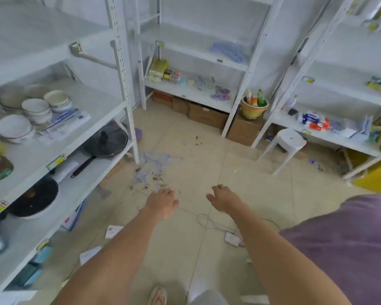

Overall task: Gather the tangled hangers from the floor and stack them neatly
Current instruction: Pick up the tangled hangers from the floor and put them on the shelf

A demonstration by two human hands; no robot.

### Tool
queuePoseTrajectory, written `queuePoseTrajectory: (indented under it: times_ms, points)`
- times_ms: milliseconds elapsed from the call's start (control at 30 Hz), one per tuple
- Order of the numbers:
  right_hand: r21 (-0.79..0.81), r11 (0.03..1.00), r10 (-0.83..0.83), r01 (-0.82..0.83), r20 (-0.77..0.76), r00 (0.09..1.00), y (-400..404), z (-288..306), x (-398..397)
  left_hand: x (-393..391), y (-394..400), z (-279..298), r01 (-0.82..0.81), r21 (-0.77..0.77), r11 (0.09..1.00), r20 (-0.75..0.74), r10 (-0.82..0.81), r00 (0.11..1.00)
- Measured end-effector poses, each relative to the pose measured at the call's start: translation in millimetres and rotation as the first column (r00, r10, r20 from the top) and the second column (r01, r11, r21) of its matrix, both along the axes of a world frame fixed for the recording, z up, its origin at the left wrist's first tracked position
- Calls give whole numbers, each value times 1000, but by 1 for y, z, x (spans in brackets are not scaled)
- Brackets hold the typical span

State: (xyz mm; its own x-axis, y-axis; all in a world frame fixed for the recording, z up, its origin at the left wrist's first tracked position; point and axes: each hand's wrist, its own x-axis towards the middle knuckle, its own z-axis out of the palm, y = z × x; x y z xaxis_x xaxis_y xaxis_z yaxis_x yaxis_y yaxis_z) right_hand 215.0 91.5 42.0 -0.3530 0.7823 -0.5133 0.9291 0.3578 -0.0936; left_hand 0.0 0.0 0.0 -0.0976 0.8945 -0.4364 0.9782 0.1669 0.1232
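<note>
Reaching with my left hand [162, 202] and right hand [223, 198], both relaxed and holding nothing, I see the tangled hangers [152, 170] on the floor [240, 172] beside the shelf [128, 128], not gathered yet.

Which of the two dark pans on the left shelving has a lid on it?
The long-handled frying pan on the upper of the two levels, topped by a knobbed lid; the pan below is open.

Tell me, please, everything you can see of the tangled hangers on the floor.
The tangled hangers are a loose heap of thin, pale lilac-blue wire-like frames, overlapping at odd angles. They lie flat on the beige tiled floor beside the foot of the left shelving unit, among scattered brown debris. Neither hand touches them; the left hand hovers just short of the heap.
</note>
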Motion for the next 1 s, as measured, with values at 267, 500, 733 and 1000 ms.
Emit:
queuePoseTrajectory:
  times_ms: [267, 500, 733, 1000]
  points:
    - [-38, 994, 104, -103, 9, 995, 127, -52, -34, -23, 117, -33, -85, -73, 994, 35, 88, 996]
    - [-52, 969, 239, -241, -51, 970, 265, -82, -61, -38, 222, -49, -268, -127, 955, 66, 278, 958]
    - [-135, 922, 367, -363, 10, 930, 383, -100, -98, -46, 311, -66, -371, -165, 914, 49, 383, 922]
    - [-229, 884, 419, -407, 2, 908, 519, -137, -175, -91, 440, -109, -453, -258, 854, 49, 479, 876]
